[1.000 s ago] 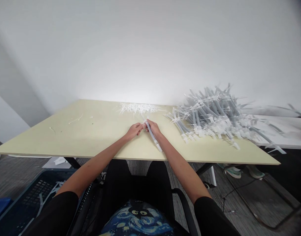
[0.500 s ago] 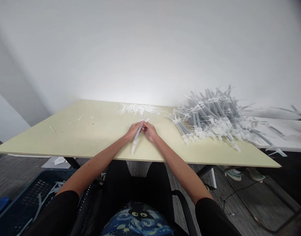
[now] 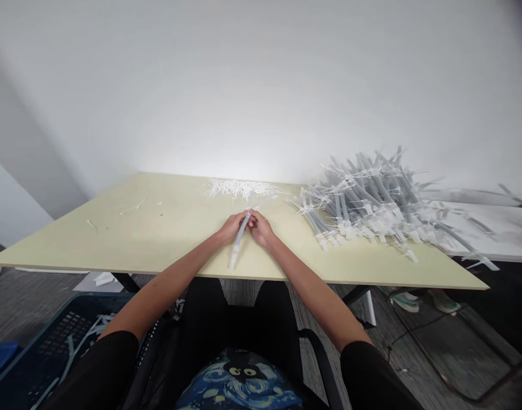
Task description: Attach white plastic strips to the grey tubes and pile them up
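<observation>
A grey tube (image 3: pixel 239 236) slants down toward the table's front edge, with a whitish translucent fitting (image 3: pixel 233 259) on its near end. My left hand (image 3: pixel 231 226) has its fingers closed around the tube's upper part. From the other side my right hand (image 3: pixel 261 229) pinches at the same spot, its fingertips meeting those of my left. Thin white strips like cable ties (image 3: pixel 267 200) stick out beyond my fingertips to the far right. The exact grip between the fingertips is too small to make out.
A heap of similar grey tubes (image 3: pixel 372 193) with white ties and fittings covers the right of the pale yellow table (image 3: pixel 175 245). White cable ties (image 3: pixel 239 188) are piled at the back, and a few lie to the left. A dark basket (image 3: pixel 68 319) stands on the floor.
The tube's near end has shifted slightly to the right. Both hands stay together at nearly the same place.
</observation>
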Motion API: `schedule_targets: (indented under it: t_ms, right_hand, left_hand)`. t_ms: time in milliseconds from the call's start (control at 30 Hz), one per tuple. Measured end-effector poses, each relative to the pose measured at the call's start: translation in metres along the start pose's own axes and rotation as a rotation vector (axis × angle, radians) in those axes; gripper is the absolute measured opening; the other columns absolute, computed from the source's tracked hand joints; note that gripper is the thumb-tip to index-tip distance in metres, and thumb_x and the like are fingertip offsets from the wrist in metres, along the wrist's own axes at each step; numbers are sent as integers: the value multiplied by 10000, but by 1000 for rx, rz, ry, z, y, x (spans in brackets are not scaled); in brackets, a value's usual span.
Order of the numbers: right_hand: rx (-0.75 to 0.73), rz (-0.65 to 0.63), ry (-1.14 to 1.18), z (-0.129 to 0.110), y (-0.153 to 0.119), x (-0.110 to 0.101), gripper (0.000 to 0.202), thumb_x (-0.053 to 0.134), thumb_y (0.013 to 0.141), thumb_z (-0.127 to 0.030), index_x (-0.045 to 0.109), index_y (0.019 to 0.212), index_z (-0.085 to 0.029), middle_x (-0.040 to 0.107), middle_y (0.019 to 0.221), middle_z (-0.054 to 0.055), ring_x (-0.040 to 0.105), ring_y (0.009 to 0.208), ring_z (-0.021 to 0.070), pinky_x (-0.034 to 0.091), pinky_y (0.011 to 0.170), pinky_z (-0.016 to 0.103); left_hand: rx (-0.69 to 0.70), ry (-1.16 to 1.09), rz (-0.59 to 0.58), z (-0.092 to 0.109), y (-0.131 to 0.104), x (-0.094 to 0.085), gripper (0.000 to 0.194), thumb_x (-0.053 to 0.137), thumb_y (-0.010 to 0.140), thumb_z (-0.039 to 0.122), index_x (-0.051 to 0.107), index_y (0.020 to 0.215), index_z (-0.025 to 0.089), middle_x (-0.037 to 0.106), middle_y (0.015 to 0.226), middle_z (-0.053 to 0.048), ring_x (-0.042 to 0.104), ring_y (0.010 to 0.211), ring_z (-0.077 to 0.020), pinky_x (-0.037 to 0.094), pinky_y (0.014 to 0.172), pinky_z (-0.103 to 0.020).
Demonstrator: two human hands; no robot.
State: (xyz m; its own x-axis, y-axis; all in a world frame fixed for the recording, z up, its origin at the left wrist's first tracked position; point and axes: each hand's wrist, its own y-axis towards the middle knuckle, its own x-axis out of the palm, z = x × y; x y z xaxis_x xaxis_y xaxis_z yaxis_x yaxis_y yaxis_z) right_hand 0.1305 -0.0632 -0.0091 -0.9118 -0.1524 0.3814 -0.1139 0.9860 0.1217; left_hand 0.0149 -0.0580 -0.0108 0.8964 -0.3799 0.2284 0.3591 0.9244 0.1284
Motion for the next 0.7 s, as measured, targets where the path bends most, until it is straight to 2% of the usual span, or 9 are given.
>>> schedule_targets:
  t_ms: [100,200,333,400,500,600,700]
  right_hand:
    - [-6,22,20,0,1,-1,256,581,740,-436,517,664,-200,483,524,-24,505,529,125,457,546,266]
    - [-29,46,69,-1,0,-1,240,629,705,-414,568,750,-186,616,701,24,584,683,142,473,622,262]
    - [-32,28,66,-4,-2,-2,268,659,686,-416,588,765,-170,655,777,42,605,719,140,470,640,248]
    - [-2,31,30,-5,-2,-3,275,673,671,-414,593,746,-163,660,751,40,603,681,132,468,622,240]
    - [60,66,17,-6,-2,-5,253,702,641,-372,594,701,-151,660,707,44,596,626,128,480,612,252]
    - [88,112,28,-7,-1,-5,217,728,608,-305,587,654,-148,653,675,45,586,593,127,494,598,263]
    - [94,148,17,-6,0,-4,201,734,597,-266,573,610,-147,630,614,35,551,527,113,494,562,268]
  left_hand:
    - [-24,-61,30,2,-1,0,382,547,770,483,655,830,122,619,733,-62,506,588,-107,372,575,-245]
    - [-11,-132,83,3,-1,-1,361,584,748,464,642,848,123,627,789,-73,533,642,-122,376,589,-246]
    - [44,-131,135,-2,2,-5,293,635,703,414,605,740,125,599,722,-42,522,637,-112,385,620,-242]
    - [64,-46,185,-4,2,-7,296,620,706,422,571,677,132,560,653,-14,488,586,-100,374,589,-237]
    - [102,228,303,-3,0,-7,314,571,730,448,551,649,145,517,584,11,446,531,-99,339,532,-234]
    - [165,507,398,1,-4,-4,307,525,758,447,557,658,158,534,581,15,452,542,-108,333,540,-238]
    - [251,668,435,6,-7,0,297,496,782,419,527,632,164,552,609,18,458,570,-105,328,560,-233]
